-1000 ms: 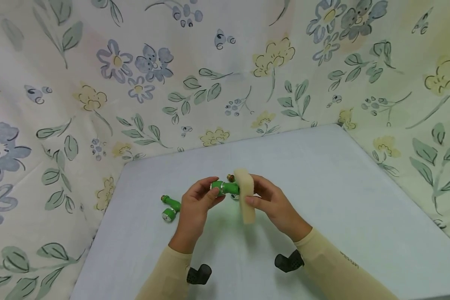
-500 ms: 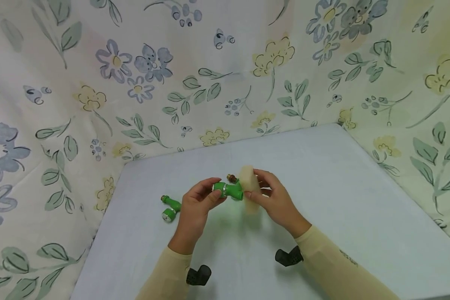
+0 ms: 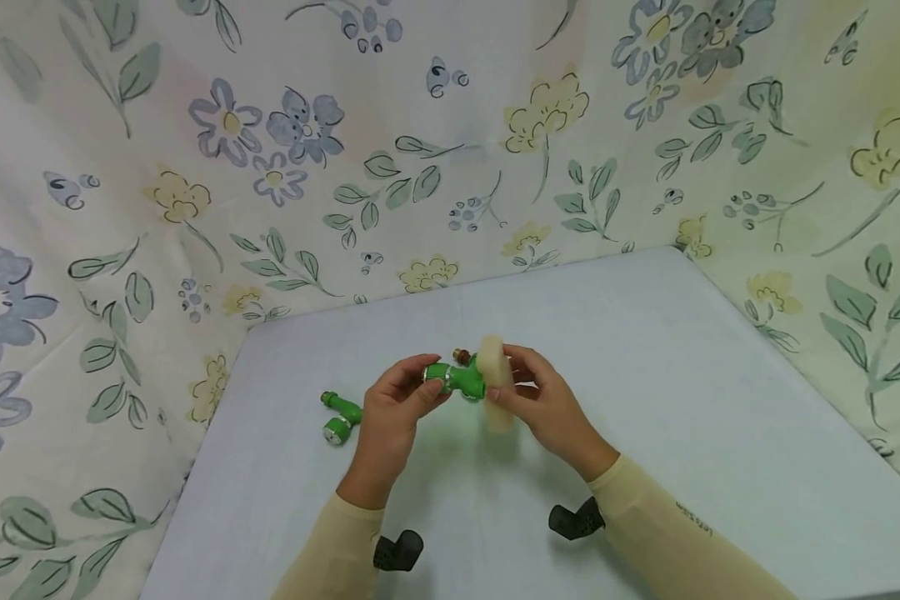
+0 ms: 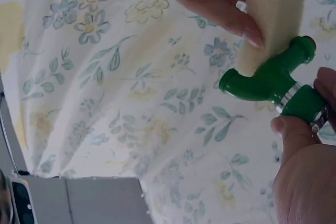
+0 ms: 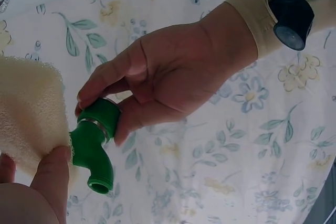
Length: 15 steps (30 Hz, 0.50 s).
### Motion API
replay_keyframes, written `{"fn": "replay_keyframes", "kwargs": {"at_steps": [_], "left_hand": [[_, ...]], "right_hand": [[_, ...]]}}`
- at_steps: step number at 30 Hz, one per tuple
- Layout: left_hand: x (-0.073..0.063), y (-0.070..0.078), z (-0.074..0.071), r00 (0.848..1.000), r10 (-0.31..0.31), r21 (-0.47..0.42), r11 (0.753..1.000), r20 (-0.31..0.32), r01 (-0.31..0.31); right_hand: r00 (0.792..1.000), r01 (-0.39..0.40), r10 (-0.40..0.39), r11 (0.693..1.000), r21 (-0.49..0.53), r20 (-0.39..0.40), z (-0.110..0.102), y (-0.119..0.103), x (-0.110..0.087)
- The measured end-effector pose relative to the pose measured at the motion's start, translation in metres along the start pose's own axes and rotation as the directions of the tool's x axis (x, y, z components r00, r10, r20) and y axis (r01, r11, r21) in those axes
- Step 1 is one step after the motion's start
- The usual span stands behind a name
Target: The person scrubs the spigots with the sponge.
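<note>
My left hand [image 3: 393, 408] pinches the round knob of a green tap [image 3: 465, 381], lifted over the table. The tap has a silver ring, a forked body and a brass threaded end. In the right wrist view its spout [image 5: 100, 184] points down. A thick cream sponge [image 3: 499, 379] is between the thumb and fingers of my right hand [image 3: 551, 408]. In the left wrist view the sponge [image 4: 273, 19] meets the fork of the tap [image 4: 265, 85]. My right hand's far fingers are partly hidden by the sponge.
Another green tap [image 3: 341, 417] lies on the white table [image 3: 645, 350], just left of my left hand. Floral cloth [image 3: 420, 125] hangs behind and beside the table. Black devices [image 3: 399, 551] sit at both sleeves.
The tap has turned a little, so its fork and spout show more. The sponge first shifted right and up off the spout, then slightly back left against the tap. The left hand has barely moved.
</note>
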<state>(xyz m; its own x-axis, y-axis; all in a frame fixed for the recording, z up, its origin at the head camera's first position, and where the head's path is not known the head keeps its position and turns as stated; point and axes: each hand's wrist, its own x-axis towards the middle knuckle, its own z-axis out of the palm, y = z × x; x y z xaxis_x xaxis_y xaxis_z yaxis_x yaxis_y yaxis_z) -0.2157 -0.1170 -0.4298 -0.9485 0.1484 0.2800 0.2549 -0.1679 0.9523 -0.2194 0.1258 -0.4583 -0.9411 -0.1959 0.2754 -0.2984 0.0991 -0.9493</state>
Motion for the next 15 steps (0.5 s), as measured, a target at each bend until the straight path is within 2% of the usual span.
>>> {"fn": "replay_keyframes", "kwargs": {"at_steps": [5,10,15], "left_hand": [[0.0012,-0.0008,-0.0013,1.0,0.018,0.012,1.0,-0.013,-0.018],[0.0026,-0.0012,-0.0034,0.999,0.028,0.016,0.999,-0.019,-0.028],[0.0039,-0.0018,-0.0035,0.999,0.039,0.023,0.999,-0.033,-0.038]], "right_hand": [[0.998,0.027,-0.03,0.998,0.053,0.06,0.0014,-0.0039,-0.0016],[0.993,-0.015,-0.003,0.989,0.149,0.118,-0.0014,-0.0064,-0.003],[0.987,-0.053,0.012,0.966,0.253,0.163,-0.0037,-0.007,-0.0044]]}}
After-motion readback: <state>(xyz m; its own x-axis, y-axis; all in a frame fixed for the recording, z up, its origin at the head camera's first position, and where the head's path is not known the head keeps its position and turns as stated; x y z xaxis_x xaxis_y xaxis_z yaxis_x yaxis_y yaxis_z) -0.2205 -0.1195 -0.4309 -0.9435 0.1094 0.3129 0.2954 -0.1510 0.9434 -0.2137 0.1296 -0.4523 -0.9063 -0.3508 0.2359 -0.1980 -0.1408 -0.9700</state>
